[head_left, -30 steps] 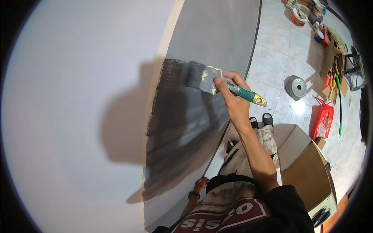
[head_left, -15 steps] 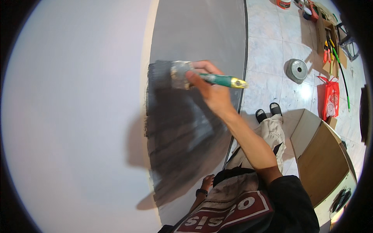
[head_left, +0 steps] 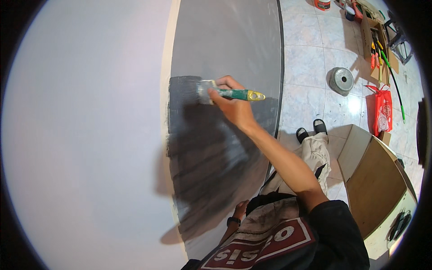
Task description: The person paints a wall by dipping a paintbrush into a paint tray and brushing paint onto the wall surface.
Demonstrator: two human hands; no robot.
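A wide flat paintbrush (head_left: 236, 94) with a green and yellow handle is in my right hand (head_left: 235, 108). The fingers wrap round its paint-smeared metal collar. Its bristles lie against the wall's grey painted band (head_left: 225, 45), at a darker, wet-looking grey patch (head_left: 183, 90). The patch reaches a strip of cream masking tape (head_left: 166, 58), with pale wall (head_left: 90, 135) on the other side. Low down near my waist hangs my left hand (head_left: 241, 209), a dark band on its wrist. Its fingers are partly hidden, and I cannot make out anything in them.
On the tiled floor (head_left: 301, 67) to the right stand a round grey metal object (head_left: 342, 81), a red bag (head_left: 383, 110) and a cardboard box of tools (head_left: 368, 45). A wooden cabinet (head_left: 378, 180) is at the lower right. A paint tub (head_left: 322, 5) sits at the top.
My right hand and the brush have shifted slightly left and down along the grey band. The view has also moved a little. My left hand stays by my waist.
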